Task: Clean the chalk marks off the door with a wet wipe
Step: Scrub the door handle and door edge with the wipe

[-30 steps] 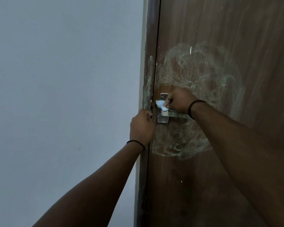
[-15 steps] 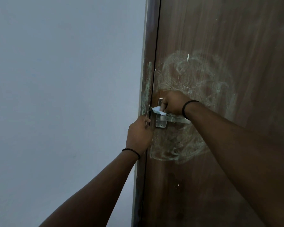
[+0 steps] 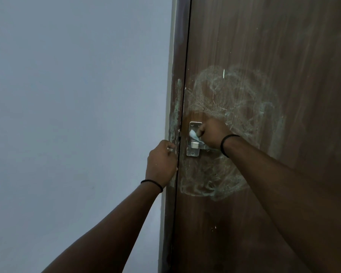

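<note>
Gripping a wet wipe (image 3: 193, 133) against the door (image 3: 264, 46), right hand (image 3: 213, 134); left hand (image 3: 161, 160) curled on the door frame (image 3: 178, 56).

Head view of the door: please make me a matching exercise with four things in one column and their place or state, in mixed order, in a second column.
Things:
1. wet wipe
2. left hand
3. chalk marks
4. metal lock plate

Places or states:
A. smeared in pale swirls over the brown door
B. rests at the door's edge
C. bunched in the right hand
D. screwed on near the door's edge

Pairs: 1-C, 2-B, 3-A, 4-D
</note>
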The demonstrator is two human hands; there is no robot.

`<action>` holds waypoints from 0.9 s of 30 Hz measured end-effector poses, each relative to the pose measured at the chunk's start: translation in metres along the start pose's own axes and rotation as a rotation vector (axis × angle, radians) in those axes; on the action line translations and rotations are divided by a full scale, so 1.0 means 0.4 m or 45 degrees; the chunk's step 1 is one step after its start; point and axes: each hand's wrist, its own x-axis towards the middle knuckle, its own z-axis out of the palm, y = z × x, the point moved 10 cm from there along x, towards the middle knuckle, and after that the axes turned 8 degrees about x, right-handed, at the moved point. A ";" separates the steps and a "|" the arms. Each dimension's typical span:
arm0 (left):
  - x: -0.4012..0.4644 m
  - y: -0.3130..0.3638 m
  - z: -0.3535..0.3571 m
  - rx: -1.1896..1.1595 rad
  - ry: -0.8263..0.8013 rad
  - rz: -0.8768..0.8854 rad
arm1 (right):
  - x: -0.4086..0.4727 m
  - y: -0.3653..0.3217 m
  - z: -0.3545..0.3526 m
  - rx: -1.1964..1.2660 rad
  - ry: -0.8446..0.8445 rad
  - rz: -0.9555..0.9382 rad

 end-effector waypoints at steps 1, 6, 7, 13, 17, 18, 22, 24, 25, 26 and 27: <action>0.001 0.003 0.000 0.011 0.006 0.004 | -0.003 0.001 0.008 -0.025 -0.016 -0.011; 0.000 0.032 0.030 0.110 0.036 0.029 | -0.010 -0.001 0.018 0.046 -0.013 -0.068; -0.002 0.040 0.036 0.114 0.038 0.037 | -0.009 0.018 0.000 0.085 0.073 -0.002; -0.004 0.060 0.051 0.153 0.069 0.077 | -0.020 0.009 0.010 0.033 0.010 -0.079; -0.010 0.073 0.061 0.197 0.083 0.127 | -0.024 -0.005 0.022 -0.063 -0.025 -0.150; -0.013 0.082 0.062 0.224 0.097 0.164 | -0.025 -0.009 0.024 -0.038 -0.054 -0.176; -0.021 0.099 0.066 0.275 0.138 0.237 | -0.022 0.053 -0.015 0.033 -0.026 -0.088; -0.023 0.104 0.066 0.248 0.165 0.245 | -0.039 0.030 -0.011 0.124 0.034 -0.173; -0.024 0.104 0.067 0.229 0.177 0.240 | -0.054 -0.001 0.003 0.136 0.038 -0.266; -0.025 0.103 0.068 0.213 0.186 0.227 | -0.069 -0.031 0.018 0.107 0.029 -0.368; -0.025 0.101 0.069 0.206 0.186 0.214 | -0.082 -0.046 0.028 0.070 0.027 -0.447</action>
